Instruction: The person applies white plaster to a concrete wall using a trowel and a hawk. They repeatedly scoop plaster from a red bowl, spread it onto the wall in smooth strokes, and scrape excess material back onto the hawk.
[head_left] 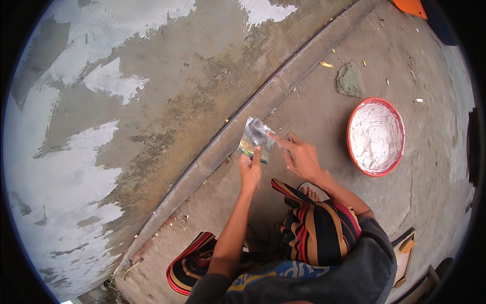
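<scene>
My left hand is closed around the lower end of a flat putty scraper, with the thumb lying on its face. The rectangular blade is smeared with grey and whitish residue, and shows a patch of green and yellow near my grip. From the right, my right hand reaches in with its index finger stretched to the scraper's edge. The other fingers are loosely bent and apart. To the right of my hands, a red basin holds thick white putty, its surface churned into ridges.
A wall patched with white coating rises on the left, with a raised ledge along its foot. A grey stone lies beyond the basin. At the lower right is a wood-framed board. An orange object shows at the upper right.
</scene>
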A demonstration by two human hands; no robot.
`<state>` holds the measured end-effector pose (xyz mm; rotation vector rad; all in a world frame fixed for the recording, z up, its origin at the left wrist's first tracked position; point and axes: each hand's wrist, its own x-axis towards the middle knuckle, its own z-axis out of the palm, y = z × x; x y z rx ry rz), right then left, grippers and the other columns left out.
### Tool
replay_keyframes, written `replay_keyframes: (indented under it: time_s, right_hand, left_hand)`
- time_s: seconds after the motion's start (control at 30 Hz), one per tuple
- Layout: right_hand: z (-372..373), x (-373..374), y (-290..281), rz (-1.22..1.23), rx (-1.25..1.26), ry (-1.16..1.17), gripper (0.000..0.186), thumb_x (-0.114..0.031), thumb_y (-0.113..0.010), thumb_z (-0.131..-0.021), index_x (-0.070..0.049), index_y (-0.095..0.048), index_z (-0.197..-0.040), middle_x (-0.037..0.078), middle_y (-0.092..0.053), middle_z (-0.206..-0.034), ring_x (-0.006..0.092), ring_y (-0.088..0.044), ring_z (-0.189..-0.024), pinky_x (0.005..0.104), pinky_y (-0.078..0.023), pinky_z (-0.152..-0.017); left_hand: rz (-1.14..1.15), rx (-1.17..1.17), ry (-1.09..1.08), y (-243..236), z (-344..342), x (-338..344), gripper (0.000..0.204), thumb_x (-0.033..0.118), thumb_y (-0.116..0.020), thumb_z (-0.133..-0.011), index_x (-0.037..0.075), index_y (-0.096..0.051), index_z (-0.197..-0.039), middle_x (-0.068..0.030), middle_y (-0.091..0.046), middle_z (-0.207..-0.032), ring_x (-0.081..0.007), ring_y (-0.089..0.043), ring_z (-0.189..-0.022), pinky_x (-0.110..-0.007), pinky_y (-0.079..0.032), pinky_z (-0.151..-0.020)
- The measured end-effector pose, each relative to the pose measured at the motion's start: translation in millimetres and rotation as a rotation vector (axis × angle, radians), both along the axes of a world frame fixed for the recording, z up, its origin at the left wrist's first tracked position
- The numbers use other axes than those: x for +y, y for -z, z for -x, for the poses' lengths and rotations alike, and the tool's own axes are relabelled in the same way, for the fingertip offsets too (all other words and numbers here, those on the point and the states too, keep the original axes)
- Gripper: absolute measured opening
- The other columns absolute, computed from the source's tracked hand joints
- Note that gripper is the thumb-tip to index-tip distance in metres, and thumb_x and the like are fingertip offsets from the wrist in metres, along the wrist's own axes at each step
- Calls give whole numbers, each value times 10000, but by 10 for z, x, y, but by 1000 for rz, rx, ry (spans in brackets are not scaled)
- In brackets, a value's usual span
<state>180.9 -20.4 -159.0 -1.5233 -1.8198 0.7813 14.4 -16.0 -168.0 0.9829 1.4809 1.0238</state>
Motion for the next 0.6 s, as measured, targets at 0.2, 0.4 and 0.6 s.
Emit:
replay_keyframes:
  time_s: [0.2, 0.4, 0.6]
  right_hand:
    - [-7, -108, -34, 9, 16, -7, 590, -17, -587, -848, -262, -547, -1384, 104, -517, -742, 258, -549, -532, 388, -452, -512]
    - [-42, -124, 2, 69, 38, -40, 561, -56, -579, -854, -253, -544, -1379, 152, -554, -810, 334, -585, -574, 422, -480, -523]
    - [-18, -136, -3, 36, 65, 6, 517, -29, -591, -871, -235, -587, -1345, 125, -530, -740, 279, -517, -548, 379, -439, -534]
  left_hand:
    - [38, 4, 13, 71, 39, -36, 169, 181, -586, -992, 14, -606, -1008, 18, -582, -866, -63, -466, -755, -242, -392, -652]
    - [3, 37, 8, 161, 18, -62, 178, 182, -594, -986, 5, -603, -1003, 20, -572, -845, -59, -454, -740, -240, -380, -635]
    - [74, 36, 72, 133, 61, -91, 230, 222, -593, -988, 1, -605, -1049, -3, -601, -906, -78, -503, -806, -259, -426, -708]
